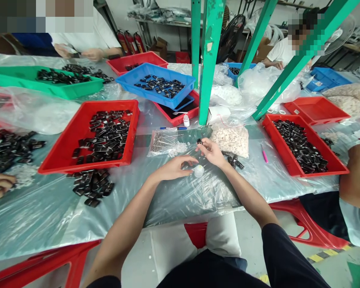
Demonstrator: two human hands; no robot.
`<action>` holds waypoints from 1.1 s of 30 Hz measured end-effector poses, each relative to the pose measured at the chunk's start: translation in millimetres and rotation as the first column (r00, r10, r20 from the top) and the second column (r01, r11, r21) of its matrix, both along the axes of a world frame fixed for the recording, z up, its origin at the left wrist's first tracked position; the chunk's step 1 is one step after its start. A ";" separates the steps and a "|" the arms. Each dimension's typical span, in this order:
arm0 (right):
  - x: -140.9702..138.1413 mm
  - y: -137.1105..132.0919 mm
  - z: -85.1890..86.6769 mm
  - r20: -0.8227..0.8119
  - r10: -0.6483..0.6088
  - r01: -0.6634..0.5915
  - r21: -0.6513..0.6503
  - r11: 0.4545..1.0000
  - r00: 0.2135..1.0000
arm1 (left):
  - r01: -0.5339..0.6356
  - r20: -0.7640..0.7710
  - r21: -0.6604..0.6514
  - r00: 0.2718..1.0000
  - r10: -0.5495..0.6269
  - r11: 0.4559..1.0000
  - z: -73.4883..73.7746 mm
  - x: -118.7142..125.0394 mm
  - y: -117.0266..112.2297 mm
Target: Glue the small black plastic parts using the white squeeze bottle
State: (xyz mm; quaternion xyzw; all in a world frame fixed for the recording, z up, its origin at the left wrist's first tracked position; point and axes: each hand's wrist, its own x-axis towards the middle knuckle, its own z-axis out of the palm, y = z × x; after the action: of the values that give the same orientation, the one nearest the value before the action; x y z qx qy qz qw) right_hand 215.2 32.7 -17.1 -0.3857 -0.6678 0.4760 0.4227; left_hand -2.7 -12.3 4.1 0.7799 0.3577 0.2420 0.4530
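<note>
My right hand (211, 152) pinches a small black part (199, 141) with a shiny, ring-like end between thumb and fingertips. To its left, my left hand (174, 168) has thumb and fingers curved but apart. Just beyond those fingertips stands a small translucent bottle (199, 172) with a yellowish top; whether they touch it I cannot tell. Past the left hand lie a clear bag of metal pins (165, 141) and a scatter of small white pieces (179, 149). A bag of cream-coloured pieces (230, 140) sits behind my right hand, with several black parts (235, 161) beside my right wrist.
A red tray (45, 165) of black parts stands left, with a loose pile (93, 186) before it. Another red tray (292, 170) is right, near a pink pen-like tool (264, 154). Green posts (209, 64) rise behind. Co-workers' arms show at both sides.
</note>
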 end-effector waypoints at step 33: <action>-3.9 -9.9 12.8 -0.092 0.014 -0.014 0.003 1.000 0.996 | -0.411 0.412 -0.220 0.783 0.466 0.885 -3.2 1.2 11.1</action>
State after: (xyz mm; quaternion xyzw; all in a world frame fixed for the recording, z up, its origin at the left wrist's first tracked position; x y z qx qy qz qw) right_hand 211.3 22.7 -4.3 -0.3580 -0.6509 0.4955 0.4500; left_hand -1.5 -1.2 0.9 0.5685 0.4273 0.4939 0.5002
